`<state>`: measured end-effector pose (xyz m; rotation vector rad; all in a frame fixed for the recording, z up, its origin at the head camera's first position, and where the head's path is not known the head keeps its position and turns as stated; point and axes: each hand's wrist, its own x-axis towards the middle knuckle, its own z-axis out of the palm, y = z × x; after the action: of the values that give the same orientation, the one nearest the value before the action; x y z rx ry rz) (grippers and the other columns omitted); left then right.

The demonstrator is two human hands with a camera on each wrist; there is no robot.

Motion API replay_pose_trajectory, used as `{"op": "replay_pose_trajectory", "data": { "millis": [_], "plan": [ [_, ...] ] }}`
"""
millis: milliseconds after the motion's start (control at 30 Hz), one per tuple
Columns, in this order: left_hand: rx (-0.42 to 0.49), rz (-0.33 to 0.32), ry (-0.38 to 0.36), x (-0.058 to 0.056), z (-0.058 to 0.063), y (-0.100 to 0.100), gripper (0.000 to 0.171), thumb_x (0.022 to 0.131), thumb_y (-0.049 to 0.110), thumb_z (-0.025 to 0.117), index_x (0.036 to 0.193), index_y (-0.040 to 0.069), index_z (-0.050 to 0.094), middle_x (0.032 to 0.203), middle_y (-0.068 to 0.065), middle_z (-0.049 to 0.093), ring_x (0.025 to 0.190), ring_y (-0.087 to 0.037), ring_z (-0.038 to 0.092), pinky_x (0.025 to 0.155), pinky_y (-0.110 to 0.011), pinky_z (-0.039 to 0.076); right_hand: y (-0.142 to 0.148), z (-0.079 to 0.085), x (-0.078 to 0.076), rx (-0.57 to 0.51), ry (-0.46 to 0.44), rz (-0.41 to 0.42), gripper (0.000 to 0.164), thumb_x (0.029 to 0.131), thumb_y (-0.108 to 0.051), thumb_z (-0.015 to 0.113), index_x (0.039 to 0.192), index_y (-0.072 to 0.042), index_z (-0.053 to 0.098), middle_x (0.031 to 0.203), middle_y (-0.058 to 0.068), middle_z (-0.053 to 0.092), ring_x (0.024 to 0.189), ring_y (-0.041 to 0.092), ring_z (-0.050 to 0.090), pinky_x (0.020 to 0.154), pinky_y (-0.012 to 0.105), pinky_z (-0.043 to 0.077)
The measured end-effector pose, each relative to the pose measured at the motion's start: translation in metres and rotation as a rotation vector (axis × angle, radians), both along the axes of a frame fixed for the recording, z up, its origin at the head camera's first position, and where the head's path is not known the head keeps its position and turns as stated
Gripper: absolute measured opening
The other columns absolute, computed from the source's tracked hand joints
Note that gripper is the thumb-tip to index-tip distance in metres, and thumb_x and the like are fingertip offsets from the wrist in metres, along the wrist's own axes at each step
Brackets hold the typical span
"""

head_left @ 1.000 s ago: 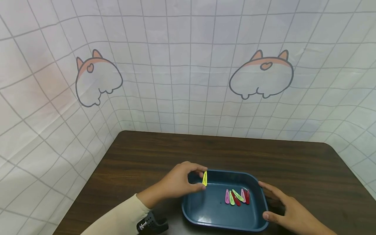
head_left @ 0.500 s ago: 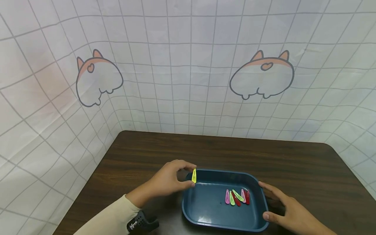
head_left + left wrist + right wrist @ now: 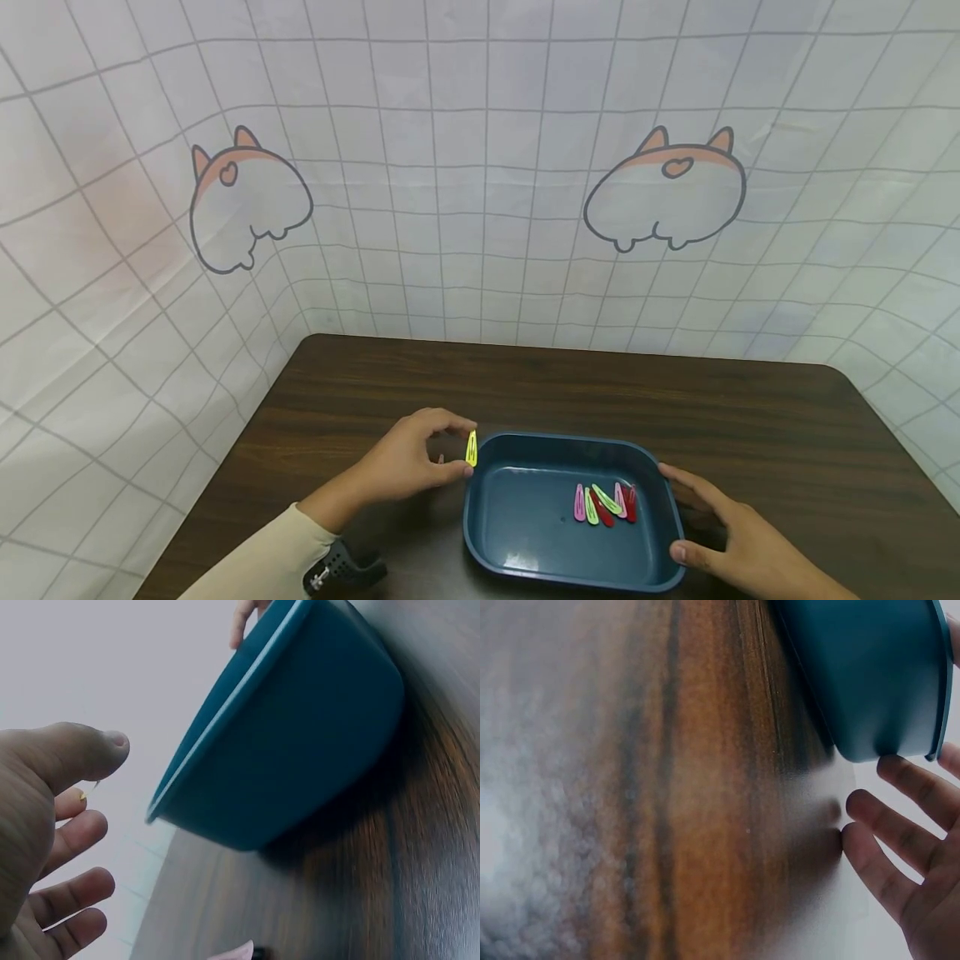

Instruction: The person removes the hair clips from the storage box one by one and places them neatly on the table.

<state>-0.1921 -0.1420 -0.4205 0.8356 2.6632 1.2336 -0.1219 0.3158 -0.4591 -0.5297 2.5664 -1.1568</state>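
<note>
My left hand pinches a yellow snap hair clip upright between thumb and fingertips, just outside the left rim of a dark blue tray. In the left wrist view, the thumb mostly hides the clip. My right hand touches the tray's right side, its fingers fairly straight and thumb on the rim; a fingertip meets the tray wall in the right wrist view. Towards the right inside the tray lie several clips: a pink clip, green ones and red ones among them.
The tray stands on a dark wooden table. A white grid-patterned cloth hangs behind the table and along both sides. A pale pink pointed piece, of unclear kind, shows at the bottom of the left wrist view.
My left hand has moved left with the yellow hair clip, from over the tray to just outside its left rim. The right hand, the tray and the clips inside stay put.
</note>
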Motion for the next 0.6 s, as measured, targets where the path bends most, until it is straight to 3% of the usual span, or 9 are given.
{"op": "replay_pose_trajectory", "data": {
  "millis": [333, 600],
  "plan": [
    [0.012, 0.020, 0.054, -0.005, -0.012, -0.020, 0.048, 0.085, 0.030, 0.087, 0.127, 0.016, 0.070, 0.122, 0.007, 0.066, 0.113, -0.024, 0.061, 0.100, -0.055, 0.048, -0.002, 0.001, 0.005, 0.015, 0.001, -0.019, 0.083, 0.095, -0.037, 0.074, 0.162, -0.029, 0.025, 0.145, 0.023, 0.054, 0.128, 0.050, 0.052, 0.087, 0.062, 0.053],
    [-0.006, 0.089, 0.068, -0.007, -0.023, -0.041, 0.048, 0.084, 0.029, 0.087, 0.127, 0.013, 0.071, 0.123, 0.007, 0.067, 0.116, -0.023, 0.061, 0.100, -0.055, 0.047, -0.001, 0.000, 0.007, 0.008, 0.024, -0.009, 0.084, 0.096, -0.034, 0.074, 0.163, -0.027, 0.024, 0.146, 0.025, 0.053, 0.128, 0.051, 0.052, 0.086, 0.065, 0.052]
  ]
}}
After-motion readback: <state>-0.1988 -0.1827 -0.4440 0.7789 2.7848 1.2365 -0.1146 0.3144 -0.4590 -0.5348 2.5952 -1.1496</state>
